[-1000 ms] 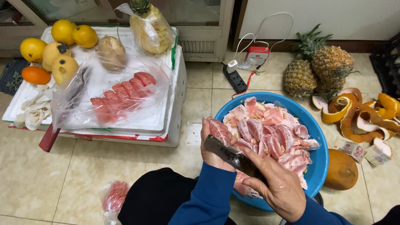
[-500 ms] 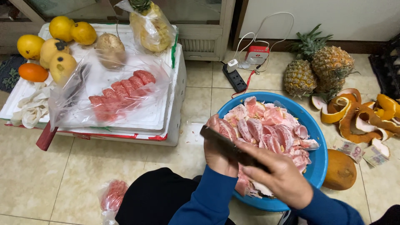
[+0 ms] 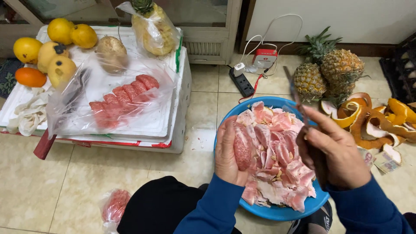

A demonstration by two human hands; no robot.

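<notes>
My left hand [image 3: 228, 152] cups a peeled pink pomelo segment [image 3: 242, 147] over the left side of a blue basin [image 3: 286, 212]. The basin holds several pink pomelo segments [image 3: 281, 147] with bits of white pith. My right hand [image 3: 336, 151] grips a knife [image 3: 297, 97] by its handle, the thin blade pointing up and away over the basin's right rim. The two hands are apart, with the fruit pile between them.
A white foam box [image 3: 143, 125] at the left carries a clear bag of pink segments [image 3: 121, 102], yellow pomelos [image 3: 56, 65], an orange fruit [image 3: 30, 77] and a bagged pineapple [image 3: 154, 28]. Pineapples [image 3: 329, 71], orange-white peels [image 3: 372, 119] and a power strip [image 3: 242, 80] lie beyond the basin.
My right hand has lifted the knife off the segment and swung it to the right, blade now upright. My left hand still holds the segment, turned more open.
</notes>
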